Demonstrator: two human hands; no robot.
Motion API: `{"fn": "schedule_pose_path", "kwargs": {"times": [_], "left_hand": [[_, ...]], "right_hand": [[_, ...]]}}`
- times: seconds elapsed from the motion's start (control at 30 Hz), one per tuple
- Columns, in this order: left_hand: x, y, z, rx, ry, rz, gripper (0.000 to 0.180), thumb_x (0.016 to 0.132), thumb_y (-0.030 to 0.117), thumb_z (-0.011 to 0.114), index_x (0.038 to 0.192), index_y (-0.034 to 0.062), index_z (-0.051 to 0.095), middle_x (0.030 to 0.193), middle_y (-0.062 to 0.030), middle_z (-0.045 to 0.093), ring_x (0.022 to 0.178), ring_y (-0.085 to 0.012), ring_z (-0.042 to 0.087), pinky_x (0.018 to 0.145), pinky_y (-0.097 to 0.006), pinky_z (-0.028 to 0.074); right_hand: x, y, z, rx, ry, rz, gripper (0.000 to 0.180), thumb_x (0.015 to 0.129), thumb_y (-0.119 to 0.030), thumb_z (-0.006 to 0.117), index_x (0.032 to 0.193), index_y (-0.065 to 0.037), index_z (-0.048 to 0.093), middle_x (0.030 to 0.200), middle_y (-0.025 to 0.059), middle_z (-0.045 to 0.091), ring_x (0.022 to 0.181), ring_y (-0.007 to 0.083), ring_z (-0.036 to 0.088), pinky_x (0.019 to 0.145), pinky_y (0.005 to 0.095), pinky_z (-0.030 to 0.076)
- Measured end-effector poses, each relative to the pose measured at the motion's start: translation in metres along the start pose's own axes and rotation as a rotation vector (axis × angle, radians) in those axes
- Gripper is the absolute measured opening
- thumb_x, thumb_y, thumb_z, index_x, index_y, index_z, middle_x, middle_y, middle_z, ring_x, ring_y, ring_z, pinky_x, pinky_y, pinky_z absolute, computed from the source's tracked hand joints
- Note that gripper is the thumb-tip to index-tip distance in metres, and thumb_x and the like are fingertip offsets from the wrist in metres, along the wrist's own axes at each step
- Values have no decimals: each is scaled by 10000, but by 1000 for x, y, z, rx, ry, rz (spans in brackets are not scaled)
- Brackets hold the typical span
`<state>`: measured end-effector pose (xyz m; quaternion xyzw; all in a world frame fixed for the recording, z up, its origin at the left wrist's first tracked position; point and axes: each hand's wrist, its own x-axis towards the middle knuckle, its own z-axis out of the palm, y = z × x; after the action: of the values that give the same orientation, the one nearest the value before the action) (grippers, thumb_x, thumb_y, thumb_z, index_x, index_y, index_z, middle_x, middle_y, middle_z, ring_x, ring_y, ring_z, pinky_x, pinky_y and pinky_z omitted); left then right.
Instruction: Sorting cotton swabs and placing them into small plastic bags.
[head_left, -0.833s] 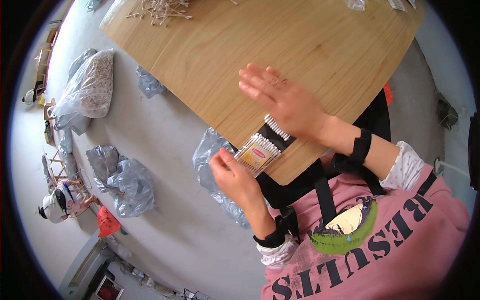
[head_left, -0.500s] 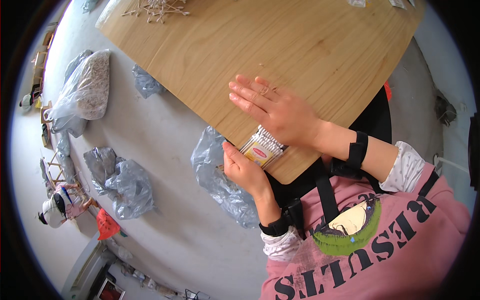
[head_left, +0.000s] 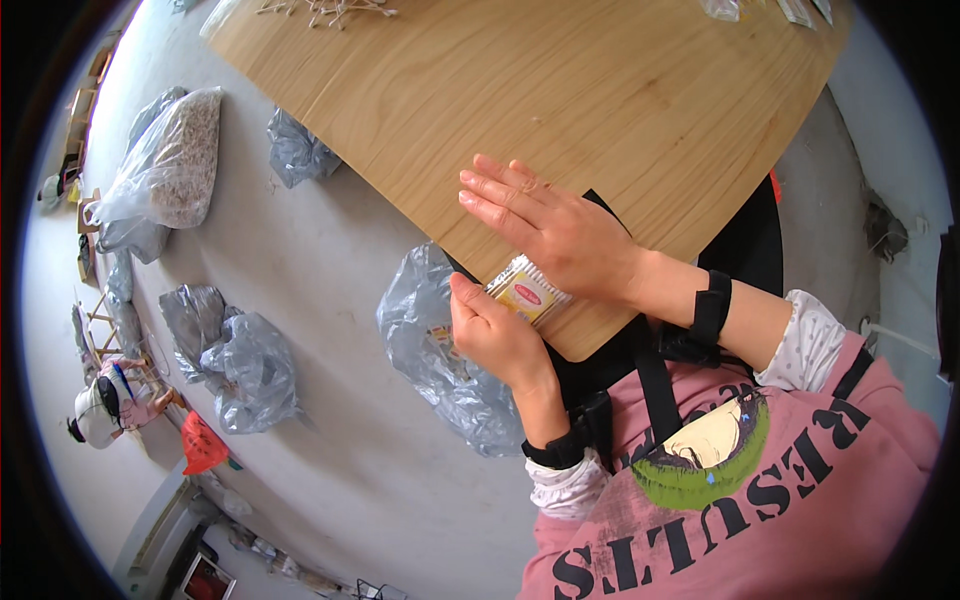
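Note:
At the near corner of the wooden table (head_left: 600,100), my left hand (head_left: 500,335) is closed around a small clear packet of cotton swabs (head_left: 530,293) with a yellow and red label. The thumb lies along the packet's left edge; the other fingers are mostly hidden. White swab tips show at its far end. My right hand (head_left: 560,232) is flat over that end, fingers stretched out and palm down, covering part of the packet. Whether the palm presses on the tips cannot be seen.
Loose cotton swabs (head_left: 330,10) lie at the table's far left, and small clear packets (head_left: 720,8) at the far right. A grey plastic bag (head_left: 430,350) hangs beside the near corner. More bags (head_left: 250,370) are on the floor at left, where another person (head_left: 105,410) is.
My right hand has settled a little lower over the packet, and less of the swabs shows. A dark edge now appears beyond that hand. The view has shifted slightly.

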<state>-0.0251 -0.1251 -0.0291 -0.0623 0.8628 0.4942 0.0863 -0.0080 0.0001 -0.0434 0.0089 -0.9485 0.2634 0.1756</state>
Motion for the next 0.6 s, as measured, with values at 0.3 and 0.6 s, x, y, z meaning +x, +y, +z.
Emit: {"fn": "schedule_pose_path", "kwargs": {"times": [0.3,0.6], "left_hand": [[-1,-3,8,-17,24,135,458,1091,335,393,947,-50,598,772,-145,639,691,-239,583,637,-379,465],[14,-8,-38,172,-147,40,357,1066,274,466,923,-27,594,740,-109,584,683,-225,550,676,-355,457]], "right_hand": [[2,-34,7,660,27,93,525,985,-157,519,1482,-23,418,1532,116,445,1468,316,341,1198,431,299],[11,43,-42,1172,366,547,526,1043,-362,518,1424,-2,481,1478,119,487,1390,199,423,1163,355,314]]}}
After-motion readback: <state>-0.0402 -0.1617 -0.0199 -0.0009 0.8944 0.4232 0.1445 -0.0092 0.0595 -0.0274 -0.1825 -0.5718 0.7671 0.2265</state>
